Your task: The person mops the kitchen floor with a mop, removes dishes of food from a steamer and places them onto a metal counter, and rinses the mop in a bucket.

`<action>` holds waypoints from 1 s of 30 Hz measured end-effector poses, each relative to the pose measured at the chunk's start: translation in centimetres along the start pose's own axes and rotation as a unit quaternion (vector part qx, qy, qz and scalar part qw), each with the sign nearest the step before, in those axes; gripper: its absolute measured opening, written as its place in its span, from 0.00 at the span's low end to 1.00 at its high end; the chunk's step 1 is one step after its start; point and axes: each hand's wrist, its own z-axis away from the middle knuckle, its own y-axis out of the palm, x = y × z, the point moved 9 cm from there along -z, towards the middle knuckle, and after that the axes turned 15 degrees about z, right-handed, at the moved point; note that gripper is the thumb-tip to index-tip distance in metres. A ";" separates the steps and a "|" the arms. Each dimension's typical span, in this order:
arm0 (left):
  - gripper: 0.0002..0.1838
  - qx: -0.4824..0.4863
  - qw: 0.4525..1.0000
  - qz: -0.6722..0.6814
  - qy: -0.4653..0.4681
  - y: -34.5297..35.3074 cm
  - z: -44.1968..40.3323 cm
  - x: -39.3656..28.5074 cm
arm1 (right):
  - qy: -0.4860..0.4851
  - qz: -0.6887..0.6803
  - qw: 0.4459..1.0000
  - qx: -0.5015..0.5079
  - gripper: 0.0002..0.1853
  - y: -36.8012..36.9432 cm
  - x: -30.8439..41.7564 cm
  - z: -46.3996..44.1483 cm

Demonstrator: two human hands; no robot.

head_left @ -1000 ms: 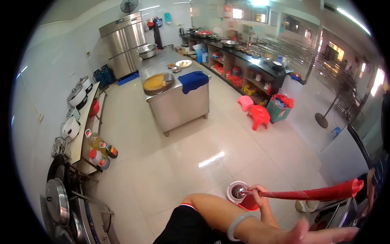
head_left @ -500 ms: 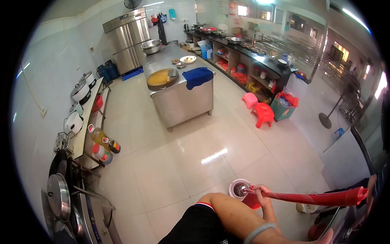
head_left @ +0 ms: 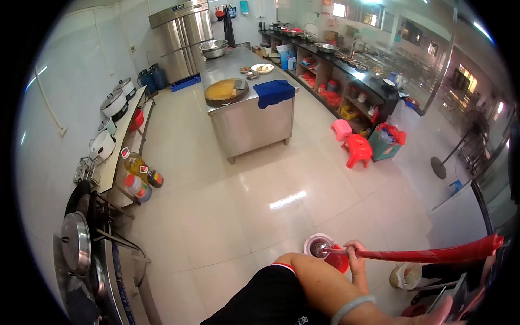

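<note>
My right hand (head_left: 356,257) is closed around the red mop handle (head_left: 428,257), near its lower end. The handle's metal end goes down into the round basket of a pink-and-red mop bucket (head_left: 339,262) on the floor, where a dark mop head (head_left: 318,248) shows. My left arm, with a pale bangle (head_left: 352,307) at the wrist, reaches across the bottom of the view. Only part of my left hand (head_left: 440,313) shows at the lower right edge, fingers stretched out, with nothing seen in it. The handle's upper end is at the right.
A steel table (head_left: 252,127) bears a round chopping board (head_left: 222,91) and a blue cloth (head_left: 275,93). Red stools (head_left: 357,150) and a green bin (head_left: 384,145) stand before the dark counter (head_left: 346,67). Oil bottles (head_left: 134,162) stand left; a lidded pot (head_left: 76,244) is lower left.
The view has shifted, so the room appears farther right and slightly higher. My left hand has moved lower and partly out of view. My right hand stays around the mop handle.
</note>
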 end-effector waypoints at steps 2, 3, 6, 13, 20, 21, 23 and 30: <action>0.60 0.023 1.000 0.018 0.003 -0.1 -0.1 0.0 | 0.006 -0.005 1.000 -0.001 0.05 0.0 0.0 -0.2; 0.61 0.042 0.999 0.009 -0.005 0.1 -0.1 0.2 | 0.011 -0.012 1.000 0.000 0.05 -0.1 -0.1 -0.3; 0.61 0.017 1.000 0.009 0.019 -0.7 0.1 0.7 | 0.022 -0.021 1.000 -0.003 0.06 0.0 -0.1 -0.5; 0.60 0.050 0.997 -0.061 0.020 1.0 0.2 -0.3 | -0.002 -0.001 1.000 0.014 0.06 0.6 0.4 -1.1; 0.59 0.064 0.995 -0.077 0.026 1.3 0.3 -0.1 | 0.033 -0.022 0.999 0.006 0.06 1.0 0.6 -1.0; 0.59 0.107 0.992 -0.060 0.024 1.5 0.5 0.2 | 0.022 -0.013 1.000 -0.001 0.06 1.0 0.7 -1.2; 0.59 0.090 0.996 -0.024 0.013 1.8 0.5 0.6 | 0.013 -0.005 1.000 0.002 0.06 1.0 0.7 -1.3; 0.59 -0.024 0.998 -0.048 -0.022 1.9 0.7 0.2 | 0.030 -0.012 0.999 0.013 0.05 0.8 0.4 -1.1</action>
